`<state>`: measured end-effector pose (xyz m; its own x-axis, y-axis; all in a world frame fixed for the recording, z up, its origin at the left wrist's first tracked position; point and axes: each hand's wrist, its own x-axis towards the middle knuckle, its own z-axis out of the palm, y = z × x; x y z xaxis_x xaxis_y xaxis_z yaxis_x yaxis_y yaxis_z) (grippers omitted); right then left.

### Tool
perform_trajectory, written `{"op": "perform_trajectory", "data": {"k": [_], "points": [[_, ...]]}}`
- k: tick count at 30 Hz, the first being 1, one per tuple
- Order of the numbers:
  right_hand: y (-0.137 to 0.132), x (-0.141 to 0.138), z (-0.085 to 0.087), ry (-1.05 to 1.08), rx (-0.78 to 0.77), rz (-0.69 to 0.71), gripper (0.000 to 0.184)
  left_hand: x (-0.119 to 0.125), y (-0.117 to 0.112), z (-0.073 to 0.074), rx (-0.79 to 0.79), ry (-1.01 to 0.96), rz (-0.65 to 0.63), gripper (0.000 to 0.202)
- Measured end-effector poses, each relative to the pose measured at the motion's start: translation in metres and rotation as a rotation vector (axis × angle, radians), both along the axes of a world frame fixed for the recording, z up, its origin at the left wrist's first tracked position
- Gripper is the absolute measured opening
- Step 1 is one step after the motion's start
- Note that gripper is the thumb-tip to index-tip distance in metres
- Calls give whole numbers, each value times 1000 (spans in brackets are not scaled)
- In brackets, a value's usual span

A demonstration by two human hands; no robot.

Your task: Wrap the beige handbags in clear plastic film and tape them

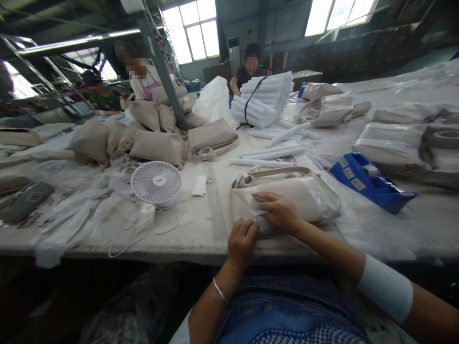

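Note:
A beige handbag (287,191) lies on its side at the table's front edge, partly covered in white wrapping and clear plastic. A rolled strap (247,179) rests at its upper left. My left hand (243,241) is closed at the bag's lower left corner, fingers curled over; what they pinch is hidden or too small to make out. On the bag's front my right hand (278,209) lies with fingers stretched out, pressing on the wrapping.
A blue tape dispenser (369,181) stands to the right, a white fan (157,184) to the left. Behind are white paper rolls (265,100), more beige bags (158,147) and a metal post (163,67). Plastic sheets (82,210) cover the left side. Several people work across the table.

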<state>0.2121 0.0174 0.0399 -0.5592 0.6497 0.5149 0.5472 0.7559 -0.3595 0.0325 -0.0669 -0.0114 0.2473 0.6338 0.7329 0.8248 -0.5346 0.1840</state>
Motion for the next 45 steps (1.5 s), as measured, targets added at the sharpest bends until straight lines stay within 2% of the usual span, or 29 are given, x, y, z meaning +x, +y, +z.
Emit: {"op": "perform_trajectory", "data": {"k": [3, 10, 13, 15, 17, 20, 23, 24, 26, 29, 31, 33, 35, 39, 41, 45], "points": [[7, -4, -5, -1, -33, -88, 5, -2, 1, -1, 2, 20, -4, 22], [21, -19, 3, -63, -34, -275, 15, -4, 2, 10, -86, 113, -5, 35], [17, -1, 7, -13, -2, -322, 22, -4, 0, 15, -134, 107, 4, 39], [10, 32, 6, 57, 37, -354, 25, -3, -1, 15, -153, 103, 6, 41], [4, 81, 7, 120, 81, -442, 27, -4, -1, 13, -158, 106, 9, 43], [-4, 167, 15, 148, 113, -723, 30, -5, 1, 9, -135, 121, 7, 44], [-5, 240, 28, 260, -72, -1066, 30, -6, 4, 4, -110, 142, 6, 42], [-3, 258, 32, 318, -170, -1142, 25, -7, 5, 3, -104, 150, 5, 41], [1, 281, 35, 424, -350, -1211, 17, -8, 5, 1, -83, 164, -3, 40], [8, 294, 32, 554, -540, -1164, 29, -9, 6, 1, -46, 183, -3, 38], [12, 296, 30, 658, -630, -1093, 27, -9, 6, 2, -27, 194, -2, 37], [14, 296, 31, 763, -652, -1035, 20, -8, 7, 4, -13, 196, -4, 37], [12, 296, 33, 869, -605, -1002, 17, -8, 7, 5, -6, 192, -8, 36], [-12, 297, 36, 1093, -427, -924, 17, -6, 6, 6, -30, 168, -5, 35], [-30, 300, 33, 1163, -388, -895, 19, -5, 6, 6, -46, 147, -1, 34], [-63, 309, 12, 1172, -580, -837, 28, -4, 6, 6, -38, 124, -11, 35]]}}
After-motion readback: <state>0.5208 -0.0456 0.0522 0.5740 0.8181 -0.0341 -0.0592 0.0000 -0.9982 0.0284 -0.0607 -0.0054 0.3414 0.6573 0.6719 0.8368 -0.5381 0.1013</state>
